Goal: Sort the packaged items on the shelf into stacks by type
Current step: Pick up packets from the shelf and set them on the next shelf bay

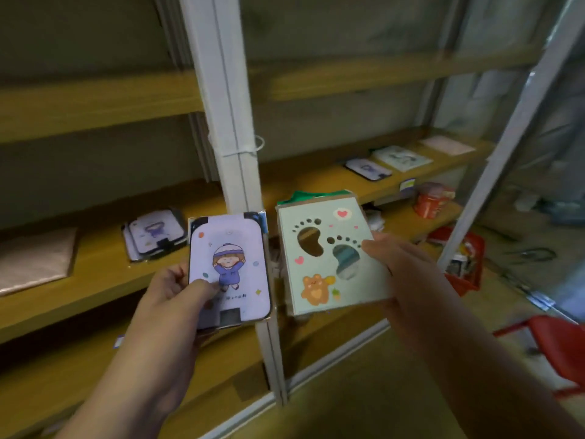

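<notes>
Head view shows the left hand (177, 293) pinching a purple cartoon pack (229, 270) at center, thumb on its face. Its matching purple stack (156, 236) lies up-left on the shelf (95, 274), nearer this hand. The right hand (402, 267) grips a green footprint pack (329, 255), long axis upright.

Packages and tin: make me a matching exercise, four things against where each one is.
1. purple package
2. green package
3. red tin
4. purple stack

a. shelf, left of the post
b. in the right hand
c. shelf, far right
d. in the left hand

Pairs: 1-d, 2-b, 3-c, 4-a
</notes>
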A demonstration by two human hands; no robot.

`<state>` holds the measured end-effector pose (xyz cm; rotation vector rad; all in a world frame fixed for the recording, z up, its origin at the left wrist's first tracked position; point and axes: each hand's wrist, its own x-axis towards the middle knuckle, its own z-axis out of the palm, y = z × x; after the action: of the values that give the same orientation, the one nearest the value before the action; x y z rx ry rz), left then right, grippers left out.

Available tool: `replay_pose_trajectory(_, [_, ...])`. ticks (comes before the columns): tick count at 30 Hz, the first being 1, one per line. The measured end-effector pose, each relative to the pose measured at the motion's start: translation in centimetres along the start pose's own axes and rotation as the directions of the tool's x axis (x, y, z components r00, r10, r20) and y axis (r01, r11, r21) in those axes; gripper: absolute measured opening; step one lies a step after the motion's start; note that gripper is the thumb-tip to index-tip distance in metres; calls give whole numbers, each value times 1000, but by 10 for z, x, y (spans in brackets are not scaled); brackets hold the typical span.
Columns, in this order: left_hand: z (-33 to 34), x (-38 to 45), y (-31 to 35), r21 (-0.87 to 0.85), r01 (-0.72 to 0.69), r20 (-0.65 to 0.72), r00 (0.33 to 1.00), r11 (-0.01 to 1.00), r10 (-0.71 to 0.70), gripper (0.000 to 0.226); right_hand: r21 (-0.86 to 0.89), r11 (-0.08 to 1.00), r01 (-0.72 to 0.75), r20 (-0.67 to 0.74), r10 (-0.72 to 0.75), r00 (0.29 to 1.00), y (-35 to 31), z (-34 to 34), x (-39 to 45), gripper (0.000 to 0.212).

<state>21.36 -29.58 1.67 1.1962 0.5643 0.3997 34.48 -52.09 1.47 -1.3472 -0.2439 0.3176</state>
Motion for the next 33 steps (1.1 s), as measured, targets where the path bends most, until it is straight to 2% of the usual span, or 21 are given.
replay_pose_trajectory(3, [48,3,-8,32,27,55,998,999,-29,30,104,991,-86,-96,96,991,-6,-43,7,9])
replay_pose_trajectory(7, [99,15,-24,74,80,115,989,994,-88,29,204,971,-127,-175,163,971,-14,-90,16,23])
replay_pose_trajectory(9, [123,24,-31,94,100,148,983,990,-113,29,216,969,-119,-183,161,970,-19,-111,21,23])
replay_pose_trajectory(13, [174,49,-43,132,108,195,972,985,-133,30,207,974,-92,-210,137,968,-26,-153,38,40])
replay_pose_trajectory(16, [210,75,-46,138,139,260,950,981,-171,36,227,969,-98,-209,147,967,-28,-179,64,40])
replay_pose_trajectory(20, [257,133,-49,87,95,197,974,992,-110,50,213,969,-126,-227,174,958,-30,-209,115,35])
replay_pose_trajectory(25, [310,217,-62,83,91,132,986,992,-102,52,189,970,-153,-245,198,949,-38,-244,194,40])
replay_pose_trajectory(29, [347,280,-68,219,-18,117,993,976,-8,58,224,962,-156,-217,206,954,-43,-266,247,34])
replay_pose_trajectory(33, [376,325,-71,342,-75,74,996,937,53,49,230,958,-169,-182,213,960,-40,-281,285,23])
